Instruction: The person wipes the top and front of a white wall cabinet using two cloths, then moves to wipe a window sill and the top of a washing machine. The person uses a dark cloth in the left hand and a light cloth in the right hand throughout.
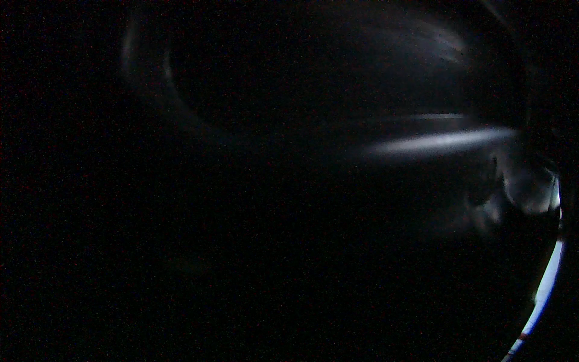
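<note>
Neither of my hands can be made out in the darkness. Before me lies a nearly black view. A pale streak of reflected light (443,141) runs across a dark surface right of centre, with a thinner bright line (438,116) just above it. Across the upper left bends a dim curved edge (168,68); what it belongs to cannot be told. Near the right side are blurred, rounded grey shapes (529,194), too dark to name.
A narrow bright strip of light (547,276) curves down the right rim of the view. At the upper right, a faint greyish sheen (445,40) lies on a dark surface. The left and lower parts are too dark to read.
</note>
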Available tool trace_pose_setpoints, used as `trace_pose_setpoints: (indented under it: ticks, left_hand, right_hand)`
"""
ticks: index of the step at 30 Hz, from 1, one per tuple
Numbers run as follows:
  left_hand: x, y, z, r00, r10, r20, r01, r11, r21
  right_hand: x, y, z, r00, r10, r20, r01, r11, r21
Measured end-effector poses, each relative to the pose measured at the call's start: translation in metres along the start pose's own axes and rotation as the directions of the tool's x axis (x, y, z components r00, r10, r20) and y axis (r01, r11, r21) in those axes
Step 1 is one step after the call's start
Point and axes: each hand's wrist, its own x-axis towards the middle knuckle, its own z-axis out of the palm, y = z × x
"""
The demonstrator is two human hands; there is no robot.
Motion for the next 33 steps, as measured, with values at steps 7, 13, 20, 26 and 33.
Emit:
trace_pose_setpoints:
  ticks: [7, 13, 20, 26, 33]
  left_hand:
    - [-0.044, -0.001, -0.028, 0.988, 0.034, -0.154, -0.019, 0.996, 0.093]
    - [-0.092, -0.014, 0.003, 0.956, 0.046, -0.291, 0.008, 0.983, 0.183]
    - [-0.068, 0.013, -0.007, 0.908, 0.024, -0.419, 0.08, 0.97, 0.229]
    - [-0.081, 0.011, 0.001, 0.88, 0.03, -0.474, 0.108, 0.959, 0.26]
    - [-0.07, 0.021, 0.0, 0.859, 0.032, -0.511, 0.12, 0.957, 0.262]
  right_hand:
    - [0.057, -0.053, 0.056, 0.984, -0.062, 0.167, 0.031, 0.982, 0.187]
    - [0.06, -0.059, 0.073, 0.981, -0.071, 0.183, 0.027, 0.972, 0.235]
    - [0.101, -0.071, 0.092, 0.966, -0.097, 0.238, 0.062, 0.986, 0.152]
    - [0.085, -0.09, 0.056, 0.938, -0.149, 0.314, 0.009, 0.913, 0.407]
    - [0.109, -0.094, 0.054, 0.946, 0.008, 0.323, -0.029, 0.998, 0.06]
